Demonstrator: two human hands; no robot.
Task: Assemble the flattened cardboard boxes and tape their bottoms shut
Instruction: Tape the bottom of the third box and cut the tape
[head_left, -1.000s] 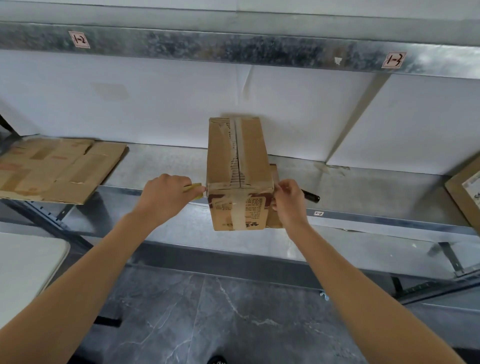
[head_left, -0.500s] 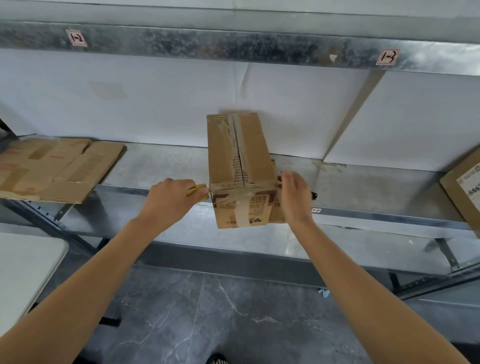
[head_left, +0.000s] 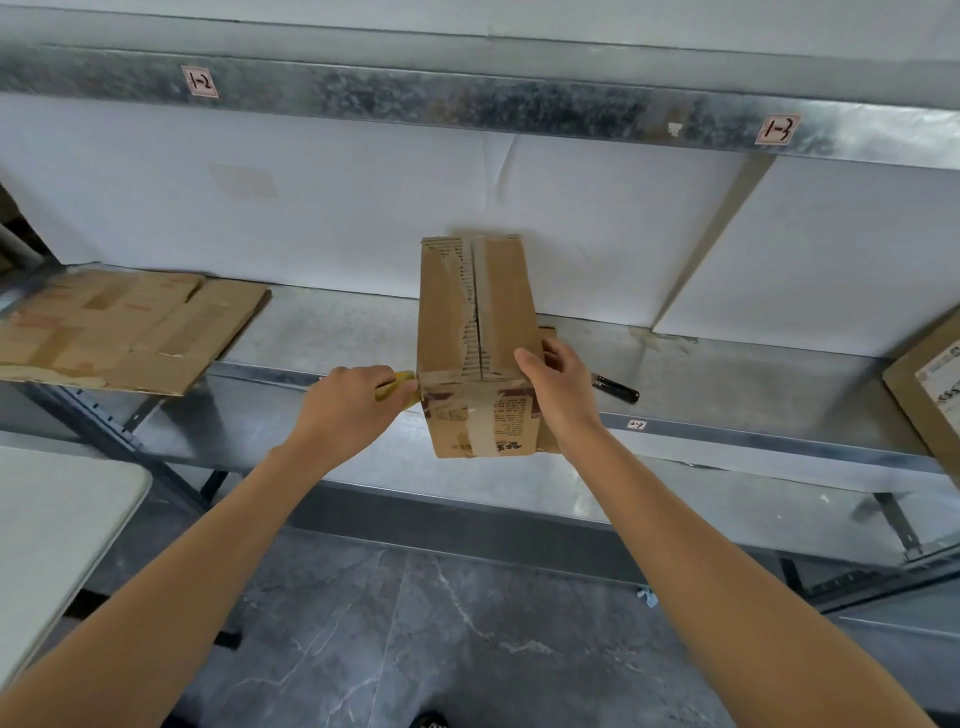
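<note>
While the right grip (head_left: 561, 389) clasps the worn, tape-scarred box (head_left: 478, 312), the left grip (head_left: 348, 410) curls round a yellow tool (head_left: 397, 392).

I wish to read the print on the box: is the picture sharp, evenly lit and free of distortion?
Head view: soft, even light, no harsh glare; the box casts a faint shadow on the wall; its print is blurred, unreadable; the wide lens bows the upper shelf beam.

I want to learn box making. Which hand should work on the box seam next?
Probably the left. The left hand grips a yellow tool at the box's near left corner, while the right hand holds the box's right side, steadying it on the shelf.
</note>
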